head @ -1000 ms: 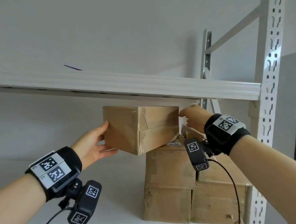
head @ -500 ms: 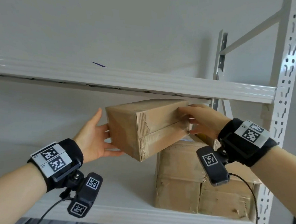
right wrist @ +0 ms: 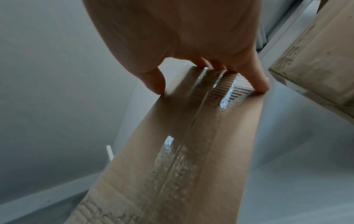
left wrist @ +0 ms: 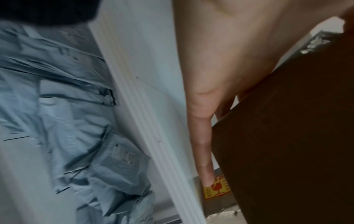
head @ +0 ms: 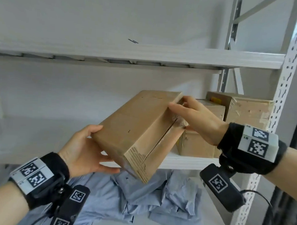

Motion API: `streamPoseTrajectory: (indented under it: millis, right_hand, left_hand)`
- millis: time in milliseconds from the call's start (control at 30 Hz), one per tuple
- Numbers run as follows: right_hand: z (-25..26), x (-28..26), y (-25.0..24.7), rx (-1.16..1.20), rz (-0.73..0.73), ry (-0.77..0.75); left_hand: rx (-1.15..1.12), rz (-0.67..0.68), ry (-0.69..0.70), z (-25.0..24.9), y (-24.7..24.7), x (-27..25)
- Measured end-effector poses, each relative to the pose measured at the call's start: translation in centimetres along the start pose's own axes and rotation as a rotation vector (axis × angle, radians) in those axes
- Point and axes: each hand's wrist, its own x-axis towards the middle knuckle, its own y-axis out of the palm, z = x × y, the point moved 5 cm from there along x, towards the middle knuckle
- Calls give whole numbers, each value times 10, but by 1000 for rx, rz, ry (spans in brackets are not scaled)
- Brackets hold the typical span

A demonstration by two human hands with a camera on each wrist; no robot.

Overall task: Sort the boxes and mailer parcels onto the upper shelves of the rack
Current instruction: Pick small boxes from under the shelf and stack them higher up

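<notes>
A brown cardboard box (head: 140, 122) hangs tilted in front of the middle shelf (head: 184, 161), its near corner low and its far end raised. My left hand (head: 83, 150) holds the near left corner, thumb on the top edge and fingers under the box. My right hand (head: 199, 122) grips the far end, thumb on the top face and fingers over the end. The right wrist view shows those fingertips (right wrist: 260, 86) on the taped seam of the box (right wrist: 182, 144). In the left wrist view the box (left wrist: 287, 136) is a dark shape beside my straight fingers (left wrist: 203, 144).
Two more cardboard boxes (head: 201, 144) (head: 247, 110) stand at the right end of the middle shelf. Several blue-grey mailer parcels (head: 139, 198) lie heaped on the shelf below. The upper shelf beam (head: 147, 53) runs above, and the white rack upright (head: 283, 85) stands at right.
The box has come off the stacked boxes, out from under the upper shelf, lower and toward me, tilting near end down. The view has dropped, so the mailers below now show.
</notes>
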Motion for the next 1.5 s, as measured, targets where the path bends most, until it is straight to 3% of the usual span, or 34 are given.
streamPoseTrajectory:
  millis: [167, 333, 533, 867, 1200, 1500]
  right_hand:
    - [-14, -49, 43, -138, 0, -61]
    - [-52, -93, 63, -245, -15, -29]
    - [-126, -139, 69, -169, -50, 61]
    - [-321, -187, 50, 192, 51, 460]
    - [-538, -243, 25, 294, 99, 820]
    - [-690, -302, 76, 146, 142, 1055]
  left_hand:
    - [-68, -27, 18, 56, -26, -31]
    - [-111, 15, -73, 130, -40, -42]
    - [-62, -35, -156, 221, -41, -38]
    - [256, -57, -310, 368, -17, 11]
    - [372, -181, -445, 534, -1, 67]
    - [361, -231, -654, 676, -56, 87]
